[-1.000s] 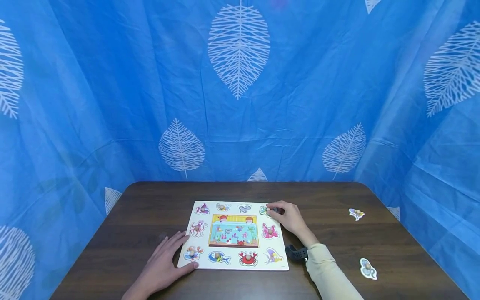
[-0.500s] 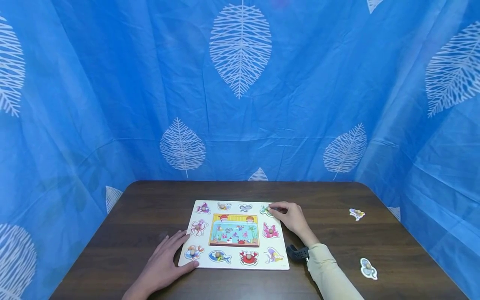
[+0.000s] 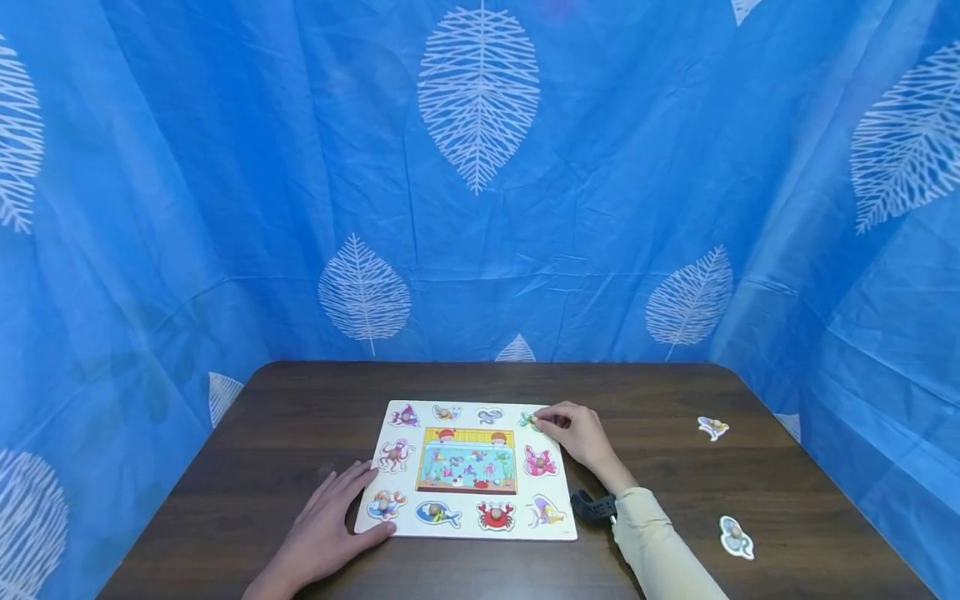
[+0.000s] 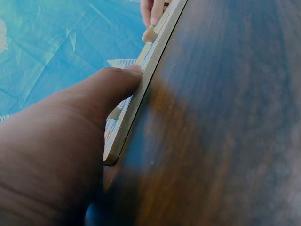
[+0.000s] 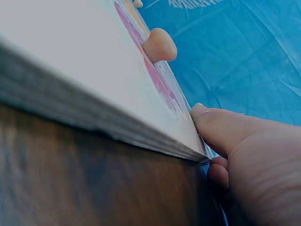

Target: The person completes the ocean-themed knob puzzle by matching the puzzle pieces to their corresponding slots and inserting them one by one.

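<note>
A wooden knob puzzle board (image 3: 467,518) with sea-animal pieces lies on the table. At its top right corner, my right hand (image 3: 577,429) pinches a green puzzle piece (image 3: 527,419); the fingers cover part of it. My left hand (image 3: 326,525) is spread at the board's lower left corner, fingers along the left edge. In the left wrist view, the left thumb (image 4: 117,82) rests on the board's front edge. The right wrist view has the right thumb (image 5: 221,125) beyond a pink piece's round wooden knob (image 5: 162,45).
Two loose puzzle pieces lie on the table's right side: a yellow and purple one (image 3: 713,428) farther back and a grey-blue one (image 3: 737,538) nearer. Several pieces sit on the board, including a red crab (image 3: 496,516). A blue leaf-patterned curtain (image 3: 585,217) hangs around the dark wooden table (image 3: 315,400).
The green piece shifts slightly under my right fingers at the top right corner. My left hand stays in place, and the loose pieces have not moved.
</note>
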The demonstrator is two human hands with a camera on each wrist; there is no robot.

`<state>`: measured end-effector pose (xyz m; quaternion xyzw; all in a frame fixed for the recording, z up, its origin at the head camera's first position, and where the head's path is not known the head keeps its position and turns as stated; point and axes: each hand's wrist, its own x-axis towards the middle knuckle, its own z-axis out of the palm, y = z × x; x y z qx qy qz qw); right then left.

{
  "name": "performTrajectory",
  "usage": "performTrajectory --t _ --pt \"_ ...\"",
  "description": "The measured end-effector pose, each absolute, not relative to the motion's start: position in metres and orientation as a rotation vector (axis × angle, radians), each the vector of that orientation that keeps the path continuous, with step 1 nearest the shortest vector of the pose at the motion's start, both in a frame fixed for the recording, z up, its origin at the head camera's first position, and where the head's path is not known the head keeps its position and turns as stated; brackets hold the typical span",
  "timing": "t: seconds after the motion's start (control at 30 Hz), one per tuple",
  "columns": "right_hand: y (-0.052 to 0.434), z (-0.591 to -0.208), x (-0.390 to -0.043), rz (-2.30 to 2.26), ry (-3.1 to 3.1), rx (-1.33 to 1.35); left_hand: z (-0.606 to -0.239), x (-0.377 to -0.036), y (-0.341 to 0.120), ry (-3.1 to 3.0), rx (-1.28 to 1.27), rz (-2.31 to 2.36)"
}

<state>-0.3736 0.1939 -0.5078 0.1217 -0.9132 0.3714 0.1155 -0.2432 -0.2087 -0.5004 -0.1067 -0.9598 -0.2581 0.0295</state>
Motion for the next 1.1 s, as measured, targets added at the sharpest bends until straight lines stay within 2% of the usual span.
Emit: performTrajectory --t 0.33,0.8,1.1 --pt "0.198 -0.503 -0.371 1.171 -2.633 0.326 -0.498 -0.242 -0.211 -2.967 -0.331 -0.778" --pt "0.28 -0.504 -0.366 1.07 -2.259 -0.144 -0.498 -0.241 -0.212 -2.994 -0.357 -0.762" --pt "0.322 -0.496 -0.349 1.025 -2.15 -0.43 -0.494 -0.242 -0.211 -2.981 -0.364 -0.772"
